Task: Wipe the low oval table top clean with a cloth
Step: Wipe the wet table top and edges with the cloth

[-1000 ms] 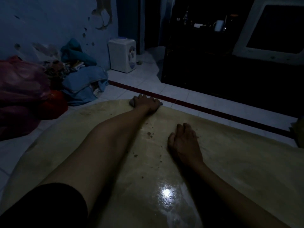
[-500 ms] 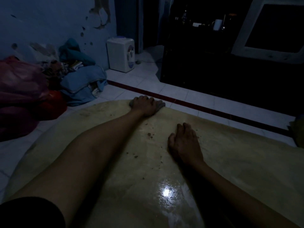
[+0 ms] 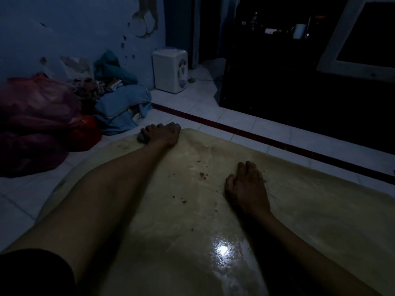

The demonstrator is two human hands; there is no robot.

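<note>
The low oval table has a pale yellowish, glossy top with a wet sheen and a bright light spot near me. Dark crumbs are scattered across its middle. My left hand reaches to the far edge and grips a small grey cloth, which peeks out at the hand's left side and is otherwise hidden under the fingers. My right hand rests palm down on the table top right of the crumbs, holding nothing.
White floor tiles with a dark red strip run beyond the table. A heap of clothes and bags lies at the left. A white water dispenser stands by the wall. Dark furniture fills the back right.
My left hand has slid the cloth leftward along the table's far edge. My right hand has stayed in place.
</note>
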